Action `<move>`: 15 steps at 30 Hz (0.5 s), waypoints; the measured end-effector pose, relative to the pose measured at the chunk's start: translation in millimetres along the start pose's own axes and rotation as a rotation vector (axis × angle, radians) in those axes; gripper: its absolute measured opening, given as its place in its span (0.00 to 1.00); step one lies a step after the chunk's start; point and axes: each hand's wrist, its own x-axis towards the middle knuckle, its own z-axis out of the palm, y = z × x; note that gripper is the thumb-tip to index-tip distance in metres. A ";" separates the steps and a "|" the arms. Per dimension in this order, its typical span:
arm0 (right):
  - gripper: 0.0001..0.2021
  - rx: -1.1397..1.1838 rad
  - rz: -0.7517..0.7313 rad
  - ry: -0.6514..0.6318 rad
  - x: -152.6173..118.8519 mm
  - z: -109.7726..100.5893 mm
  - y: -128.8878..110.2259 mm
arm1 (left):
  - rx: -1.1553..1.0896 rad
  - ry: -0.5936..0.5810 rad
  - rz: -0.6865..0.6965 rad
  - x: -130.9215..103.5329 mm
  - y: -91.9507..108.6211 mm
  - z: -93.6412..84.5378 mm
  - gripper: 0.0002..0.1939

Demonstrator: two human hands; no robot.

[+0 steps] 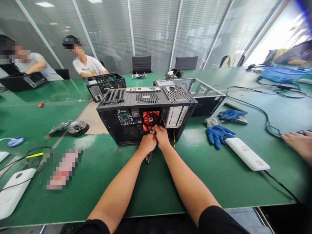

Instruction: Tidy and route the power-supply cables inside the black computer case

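A black desktop computer case (114, 126) stands on the green table with its open side facing me. Inside it are a green motherboard (125, 117), a red-and-black cooling fan (150, 119) and a power supply (175, 117) with a white label. My left hand (148, 143) and my right hand (161, 136) meet at the opening, just below the fan, fingers pinched together. A bundle of power cables (149, 158) with dark connectors comes out beneath my left hand. What my right fingertips grip is hidden. A yellow-and-black cable (174, 138) hangs beside my right hand.
Blue gloves (218, 135) and a white power strip (247, 154) lie to the right, near another person's hand (298, 144). A CPU cooler (78, 128) lies left. A side-lying case shell (204, 104) stands behind. Two people work across the table at other cases (106, 85).
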 end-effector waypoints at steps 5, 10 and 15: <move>0.11 0.026 0.000 -0.044 -4.1 -3.6 -1.3 | -0.118 -0.015 -0.012 -2.7 -2.6 0.1 0.14; 0.16 0.065 0.128 -0.210 -6.9 -14.0 -5.0 | -0.553 -0.170 -0.156 -8.6 -3.6 1.2 0.18; 0.16 0.086 0.135 -0.229 -5.1 -15.8 -1.9 | -0.595 -0.153 -0.168 -9.1 -6.0 1.6 0.18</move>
